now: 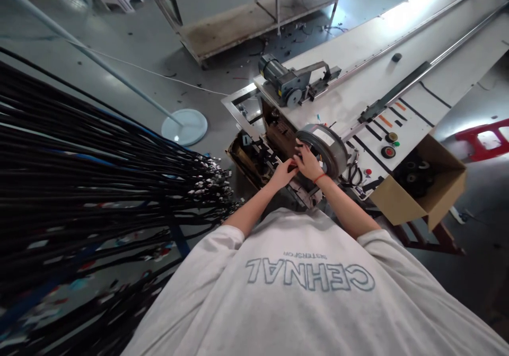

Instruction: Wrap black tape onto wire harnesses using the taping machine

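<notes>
My left hand (283, 174) and my right hand (306, 162) meet at the near end of a long white bench, fingertips almost touching. The left fingers are pinched together; anything between them is too small to make out. My right hand has its fingers spread apart, and a red band circles that wrist. Right beside it stands a round grey drum-shaped machine head (333, 148) with a white label, its open middle partly covered by my right hand. Black-handled pliers or scissors (353, 173) lie just right of the drum.
Bundles of black cables (99, 154) with white connectors hang at left. A motor unit (284, 83) sits on the white bench (358, 64). At right are control buttons (388, 152) and an open cardboard box (441, 186) holding dark rolls. A pole rises from a round base (194, 125).
</notes>
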`<move>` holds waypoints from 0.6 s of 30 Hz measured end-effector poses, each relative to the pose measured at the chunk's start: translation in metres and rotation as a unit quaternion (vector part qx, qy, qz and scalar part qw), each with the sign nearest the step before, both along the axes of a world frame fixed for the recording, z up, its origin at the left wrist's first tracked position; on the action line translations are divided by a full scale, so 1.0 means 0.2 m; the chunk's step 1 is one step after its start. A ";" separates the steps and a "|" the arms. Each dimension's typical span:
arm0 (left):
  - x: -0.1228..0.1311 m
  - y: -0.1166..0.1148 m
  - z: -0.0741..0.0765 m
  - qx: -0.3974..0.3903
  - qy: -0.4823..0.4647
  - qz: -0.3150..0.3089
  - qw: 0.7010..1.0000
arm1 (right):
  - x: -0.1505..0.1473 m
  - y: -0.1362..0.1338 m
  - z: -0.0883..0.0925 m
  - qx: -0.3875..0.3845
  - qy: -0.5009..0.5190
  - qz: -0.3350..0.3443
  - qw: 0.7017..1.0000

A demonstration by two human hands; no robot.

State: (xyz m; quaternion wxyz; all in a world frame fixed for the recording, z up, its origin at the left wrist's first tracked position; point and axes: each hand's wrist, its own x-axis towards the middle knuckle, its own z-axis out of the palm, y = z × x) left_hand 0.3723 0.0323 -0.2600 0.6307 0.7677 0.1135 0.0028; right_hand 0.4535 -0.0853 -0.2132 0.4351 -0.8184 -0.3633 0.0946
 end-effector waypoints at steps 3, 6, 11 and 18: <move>-0.01 -0.02 0.01 0.011 0.020 0.018 1.000 | 0.03 -0.02 -0.01 -0.032 -0.082 0.020 0.996; -0.04 -0.05 0.04 0.053 0.020 0.037 0.998 | 0.04 -0.05 -0.03 -0.101 -0.120 0.003 0.988; -0.12 -0.10 0.09 0.096 -0.010 0.048 0.994 | 0.05 0.00 0.03 -0.150 -0.075 0.022 0.986; 0.23 -0.23 0.09 0.387 -0.017 -0.014 0.922 | -0.03 -0.39 0.44 0.140 -0.064 0.005 0.988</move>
